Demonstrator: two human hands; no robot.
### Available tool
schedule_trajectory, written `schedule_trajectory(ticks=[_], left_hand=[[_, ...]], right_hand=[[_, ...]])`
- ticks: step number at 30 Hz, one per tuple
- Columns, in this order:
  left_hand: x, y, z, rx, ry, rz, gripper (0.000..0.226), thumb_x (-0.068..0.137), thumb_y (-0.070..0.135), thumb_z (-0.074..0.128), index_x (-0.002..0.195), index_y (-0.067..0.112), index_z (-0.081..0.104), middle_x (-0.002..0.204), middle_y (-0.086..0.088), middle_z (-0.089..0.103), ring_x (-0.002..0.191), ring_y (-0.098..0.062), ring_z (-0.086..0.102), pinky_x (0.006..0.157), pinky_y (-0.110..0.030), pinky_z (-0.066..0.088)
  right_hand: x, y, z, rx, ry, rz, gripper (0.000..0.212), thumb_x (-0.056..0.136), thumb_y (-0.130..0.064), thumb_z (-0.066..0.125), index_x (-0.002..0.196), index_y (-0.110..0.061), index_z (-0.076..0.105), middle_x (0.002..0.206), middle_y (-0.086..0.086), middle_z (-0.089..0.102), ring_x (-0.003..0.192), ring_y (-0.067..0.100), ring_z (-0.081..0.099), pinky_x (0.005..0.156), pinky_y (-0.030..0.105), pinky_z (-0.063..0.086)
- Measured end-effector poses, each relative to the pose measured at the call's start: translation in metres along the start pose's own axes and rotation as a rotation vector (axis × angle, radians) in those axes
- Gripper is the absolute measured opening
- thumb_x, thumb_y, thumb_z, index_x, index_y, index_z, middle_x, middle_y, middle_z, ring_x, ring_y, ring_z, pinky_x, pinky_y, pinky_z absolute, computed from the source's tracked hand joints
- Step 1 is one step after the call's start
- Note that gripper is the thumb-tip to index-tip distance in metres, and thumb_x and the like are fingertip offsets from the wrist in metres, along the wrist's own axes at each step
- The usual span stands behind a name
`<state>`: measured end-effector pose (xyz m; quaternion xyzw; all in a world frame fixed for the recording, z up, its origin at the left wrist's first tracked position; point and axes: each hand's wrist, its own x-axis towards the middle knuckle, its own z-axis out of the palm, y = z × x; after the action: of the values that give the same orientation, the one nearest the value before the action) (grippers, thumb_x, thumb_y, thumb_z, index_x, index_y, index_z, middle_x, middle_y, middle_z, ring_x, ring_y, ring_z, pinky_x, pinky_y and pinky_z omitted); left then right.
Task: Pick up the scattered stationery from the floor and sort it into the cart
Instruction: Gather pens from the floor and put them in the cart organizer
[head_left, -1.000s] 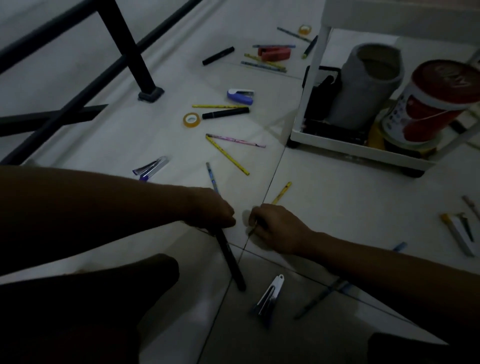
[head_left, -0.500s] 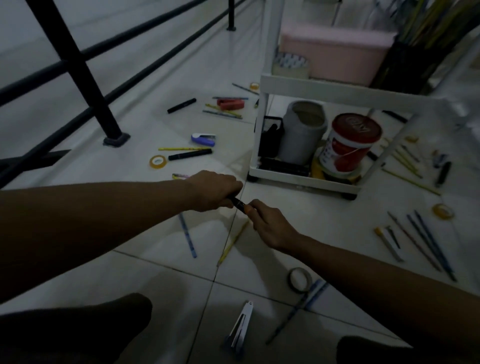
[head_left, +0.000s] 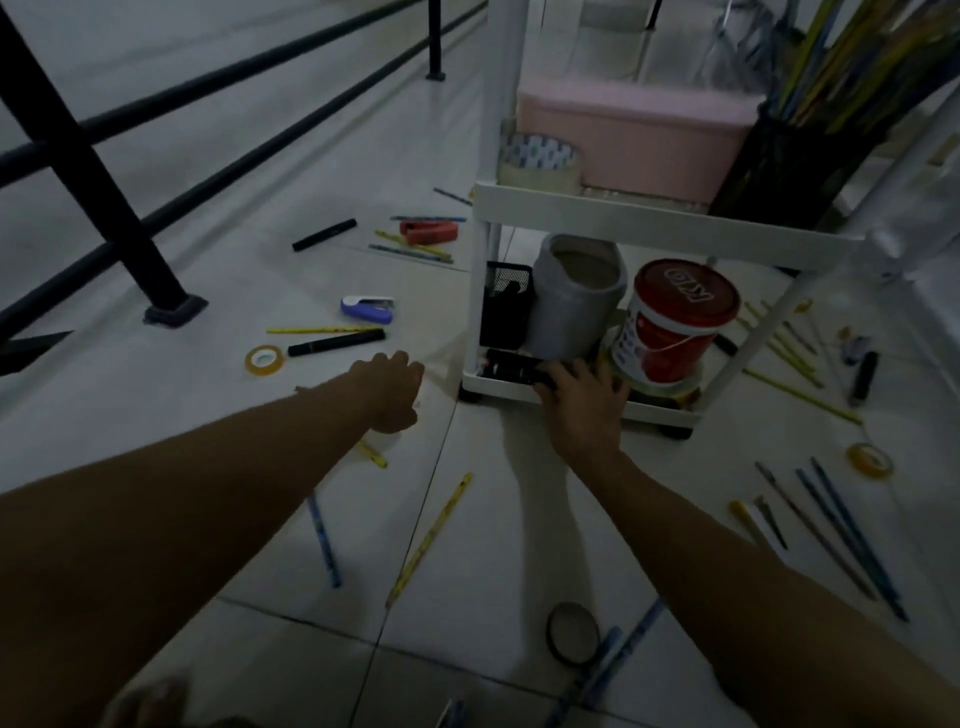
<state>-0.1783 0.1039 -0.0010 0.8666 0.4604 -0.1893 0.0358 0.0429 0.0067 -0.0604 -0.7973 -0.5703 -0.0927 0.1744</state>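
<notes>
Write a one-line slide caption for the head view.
Right hand sets a black marker on the cart's bottom shelf.

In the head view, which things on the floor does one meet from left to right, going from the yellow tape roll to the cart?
Yellow tape roll → black marker → left hand → cart

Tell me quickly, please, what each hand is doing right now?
Left hand: above the floor, holding nothing visible; its fingers are hidden, so open or closed cannot be told.
Right hand: at the cart's bottom shelf, fingers around a black marker.
</notes>
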Motion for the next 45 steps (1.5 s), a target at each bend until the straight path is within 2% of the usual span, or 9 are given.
schedule_trajectory(ticks=[4,12,20,25,30,34,40,43,45], left_hand=[[0.022,-0.001,0.019,-0.131,-0.012,-0.060,0.056,0.094,0.034,0.052,0.141,0.011,0.031,0.139,-0.015,0.035,0.125,-0.034,0.039,0.103,-0.046,0.038],[0.037,-0.011,0.035,-0.158,-0.072,-0.124,0.054,0.093,0.026,0.052,0.143,0.016,0.033,0.143,-0.010,0.036,0.130,-0.031,0.039,0.108,-0.047,0.033],[0.044,-0.012,0.045,-0.187,-0.073,-0.095,0.041,0.092,0.016,0.051,0.132,0.019,0.045,0.135,-0.008,0.045,0.125,-0.028,0.044,0.106,-0.044,0.034],[0.047,-0.014,0.049,-0.142,0.004,-0.100,0.037,0.091,0.012,0.052,0.127,0.014,0.046,0.128,-0.011,0.045,0.118,-0.029,0.044,0.101,-0.044,0.039],[0.050,-0.012,0.057,-0.051,0.032,-0.064,0.033,0.091,0.006,0.047,0.123,0.010,0.041,0.123,-0.013,0.048,0.114,-0.030,0.047,0.097,-0.043,0.038],[0.050,-0.010,0.055,-0.006,0.031,-0.046,0.030,0.091,0.010,0.049,0.120,0.014,0.047,0.122,-0.010,0.048,0.113,-0.028,0.048,0.098,-0.044,0.035],[0.054,-0.023,0.050,-0.186,0.115,-0.136,0.038,0.090,0.029,0.057,0.124,0.017,0.046,0.127,-0.011,0.043,0.119,-0.030,0.042,0.097,-0.045,0.036],[0.065,-0.036,0.051,-0.223,0.138,-0.252,0.051,0.091,0.028,0.054,0.136,0.013,0.036,0.143,-0.016,0.030,0.130,-0.035,0.032,0.103,-0.049,0.034],[0.074,-0.042,0.056,-0.228,0.170,-0.321,0.060,0.090,0.026,0.055,0.143,0.013,0.029,0.149,-0.015,0.022,0.134,-0.036,0.026,0.106,-0.050,0.032]], right_hand=[[0.005,-0.008,0.026,0.075,0.040,0.070,0.026,0.094,-0.030,0.052,0.117,-0.029,0.063,0.114,0.004,0.063,0.111,0.035,0.043,0.091,0.045,0.027],[0.002,-0.009,0.033,0.005,-0.004,0.059,0.033,0.090,-0.040,0.041,0.112,-0.026,0.061,0.117,0.001,0.061,0.118,0.027,0.043,0.101,0.050,0.020],[-0.002,0.003,0.035,0.043,-0.040,0.003,0.052,0.087,-0.050,0.039,0.133,-0.028,0.052,0.138,-0.002,0.051,0.135,0.028,0.032,0.106,0.050,0.013],[-0.008,-0.001,0.028,0.115,0.170,0.032,0.038,0.083,-0.038,0.051,0.115,-0.018,0.059,0.116,0.010,0.055,0.110,0.030,0.044,0.095,0.042,0.025],[-0.017,-0.005,0.027,0.134,0.232,-0.161,0.030,0.079,-0.034,0.052,0.099,-0.015,0.064,0.102,0.012,0.056,0.096,0.026,0.041,0.082,0.036,0.026],[-0.023,-0.013,0.029,0.126,0.154,-0.221,0.025,0.079,-0.033,0.051,0.093,-0.015,0.062,0.095,0.010,0.053,0.090,0.025,0.041,0.078,0.035,0.027],[-0.030,-0.028,0.031,0.272,0.013,-0.443,0.017,0.080,-0.025,0.052,0.090,-0.013,0.060,0.090,0.007,0.054,0.086,0.023,0.045,0.072,0.034,0.037],[-0.026,-0.048,0.043,0.273,-0.177,-0.528,0.025,0.077,-0.020,0.060,0.101,-0.012,0.061,0.100,0.009,0.057,0.088,0.025,0.052,0.069,0.035,0.048],[-0.025,-0.062,0.056,0.264,-0.277,-0.536,0.039,0.080,-0.023,0.061,0.117,-0.013,0.059,0.118,0.010,0.057,0.103,0.027,0.053,0.080,0.037,0.049]])
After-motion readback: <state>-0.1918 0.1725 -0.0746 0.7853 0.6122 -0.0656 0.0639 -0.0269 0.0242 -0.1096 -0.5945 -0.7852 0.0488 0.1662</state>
